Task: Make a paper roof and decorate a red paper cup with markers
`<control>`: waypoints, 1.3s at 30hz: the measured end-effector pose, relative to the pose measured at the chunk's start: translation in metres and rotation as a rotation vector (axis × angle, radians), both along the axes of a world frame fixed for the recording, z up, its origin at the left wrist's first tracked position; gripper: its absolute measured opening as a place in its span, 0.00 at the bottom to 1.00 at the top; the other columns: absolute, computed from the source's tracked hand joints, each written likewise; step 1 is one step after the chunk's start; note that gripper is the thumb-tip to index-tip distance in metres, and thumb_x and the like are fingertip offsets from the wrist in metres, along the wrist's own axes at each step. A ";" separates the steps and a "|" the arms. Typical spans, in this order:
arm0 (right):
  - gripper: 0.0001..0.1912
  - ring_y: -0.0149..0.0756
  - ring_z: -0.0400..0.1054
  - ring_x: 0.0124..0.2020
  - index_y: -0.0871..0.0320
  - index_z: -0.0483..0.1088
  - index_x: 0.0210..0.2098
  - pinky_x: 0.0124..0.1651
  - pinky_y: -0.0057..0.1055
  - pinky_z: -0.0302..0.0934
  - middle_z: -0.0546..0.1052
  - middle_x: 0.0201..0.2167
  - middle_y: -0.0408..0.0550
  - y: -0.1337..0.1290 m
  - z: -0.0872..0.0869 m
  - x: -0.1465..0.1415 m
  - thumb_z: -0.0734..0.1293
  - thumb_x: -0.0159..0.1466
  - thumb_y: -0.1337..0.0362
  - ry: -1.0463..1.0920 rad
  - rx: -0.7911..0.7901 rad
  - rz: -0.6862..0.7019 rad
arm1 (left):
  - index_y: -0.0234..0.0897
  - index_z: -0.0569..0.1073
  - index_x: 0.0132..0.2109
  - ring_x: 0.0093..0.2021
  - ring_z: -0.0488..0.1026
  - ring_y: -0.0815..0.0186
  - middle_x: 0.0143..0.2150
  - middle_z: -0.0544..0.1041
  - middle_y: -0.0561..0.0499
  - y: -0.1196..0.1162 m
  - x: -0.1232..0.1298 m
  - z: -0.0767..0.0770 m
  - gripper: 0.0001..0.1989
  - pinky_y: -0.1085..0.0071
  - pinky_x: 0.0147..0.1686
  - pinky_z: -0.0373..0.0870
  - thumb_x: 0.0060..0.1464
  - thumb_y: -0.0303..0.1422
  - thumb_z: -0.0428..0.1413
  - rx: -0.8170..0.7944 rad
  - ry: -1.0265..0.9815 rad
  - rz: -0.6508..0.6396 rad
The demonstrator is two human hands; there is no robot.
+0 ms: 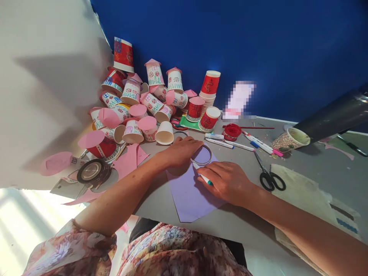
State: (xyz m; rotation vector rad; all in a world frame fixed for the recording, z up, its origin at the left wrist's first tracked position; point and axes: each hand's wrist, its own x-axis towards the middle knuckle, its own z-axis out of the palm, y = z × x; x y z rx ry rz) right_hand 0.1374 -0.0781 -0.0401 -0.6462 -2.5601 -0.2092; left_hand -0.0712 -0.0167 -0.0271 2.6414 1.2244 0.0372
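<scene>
paper (185,197), pale purple, lies flat on the grey table (155,203) in the head view, straight ahead of the person and near the table's front edge. a ring (211,154) rests on its far part, and the left hand (184,151) lies over the ring's left side; its fingertips are partly hidden, so whether they close on the ring cannot be told. the right hand (227,180) has thumb and fingers together, clamped round a white marker (201,174) with a green end, and the marker's other end sits by the ring's near rim.

as for progress, the work looks to be at the marking stage on this paper: it shows no hole or cut-out disc, and whether a line runs round the ring cannot be seen. scissors (268,178) lie to the right, untouched. much seems finished elsewhere: drawn-on cups (155,76) with pink tops (153,61) are piled at the back left. a plain cup (164,133) at the front of that pile bears no top or drawing that shows. pink scraps (129,163) lie beside the left forearm (129,191). a stack of red cups (211,84) stands near the blue wall (230,42), without pink tops.
</scene>
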 end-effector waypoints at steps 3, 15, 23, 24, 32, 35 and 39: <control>0.07 0.36 0.76 0.32 0.60 0.76 0.42 0.34 0.33 0.59 0.83 0.34 0.48 -0.005 0.003 0.013 0.65 0.72 0.65 0.014 -0.065 -0.021 | 0.39 0.68 0.62 0.62 0.69 0.53 0.61 0.75 0.43 0.001 0.000 -0.001 0.29 0.59 0.53 0.66 0.55 0.16 0.48 -0.003 -0.013 -0.003; 0.05 0.39 0.80 0.33 0.59 0.74 0.44 0.35 0.32 0.66 0.85 0.36 0.49 0.006 0.007 0.066 0.68 0.70 0.66 0.166 -0.061 -0.177 | 0.40 0.65 0.65 0.69 0.63 0.52 0.68 0.69 0.42 -0.002 0.002 0.010 0.31 0.54 0.62 0.64 0.55 0.20 0.50 -0.068 -0.017 0.020; 0.07 0.38 0.80 0.30 0.57 0.76 0.43 0.33 0.31 0.66 0.86 0.35 0.49 0.015 -0.007 0.077 0.66 0.70 0.64 0.226 -0.032 -0.286 | 0.34 0.59 0.70 0.71 0.61 0.45 0.70 0.66 0.35 -0.005 0.012 0.006 0.39 0.47 0.67 0.58 0.56 0.37 0.63 -0.078 -0.057 0.067; 0.08 0.38 0.79 0.30 0.57 0.77 0.43 0.33 0.32 0.66 0.86 0.36 0.49 0.016 -0.009 0.079 0.66 0.71 0.63 0.231 -0.046 -0.298 | 0.34 0.58 0.71 0.70 0.62 0.45 0.69 0.67 0.35 -0.005 0.013 0.007 0.41 0.48 0.67 0.59 0.54 0.37 0.64 -0.071 -0.080 0.078; 0.12 0.42 0.81 0.41 0.54 0.77 0.49 0.40 0.35 0.69 0.86 0.42 0.50 0.021 -0.014 0.095 0.63 0.72 0.61 0.195 -0.195 -0.418 | 0.45 0.52 0.73 0.66 0.68 0.49 0.70 0.67 0.44 -0.031 -0.024 0.083 0.45 0.53 0.63 0.66 0.54 0.42 0.62 0.194 -0.391 0.441; 0.12 0.43 0.80 0.43 0.54 0.76 0.50 0.39 0.35 0.68 0.84 0.45 0.50 0.021 -0.013 0.097 0.64 0.71 0.61 0.101 -0.206 -0.397 | 0.51 0.54 0.73 0.65 0.69 0.49 0.69 0.69 0.49 -0.066 -0.050 0.094 0.43 0.52 0.65 0.64 0.54 0.46 0.62 0.248 -0.292 0.469; 0.12 0.44 0.78 0.46 0.55 0.76 0.50 0.38 0.34 0.67 0.82 0.48 0.51 0.022 -0.013 0.097 0.67 0.69 0.61 0.052 -0.209 -0.401 | 0.51 0.56 0.71 0.68 0.65 0.48 0.73 0.64 0.49 -0.106 -0.077 0.077 0.36 0.52 0.64 0.66 0.59 0.46 0.57 0.196 -0.120 0.704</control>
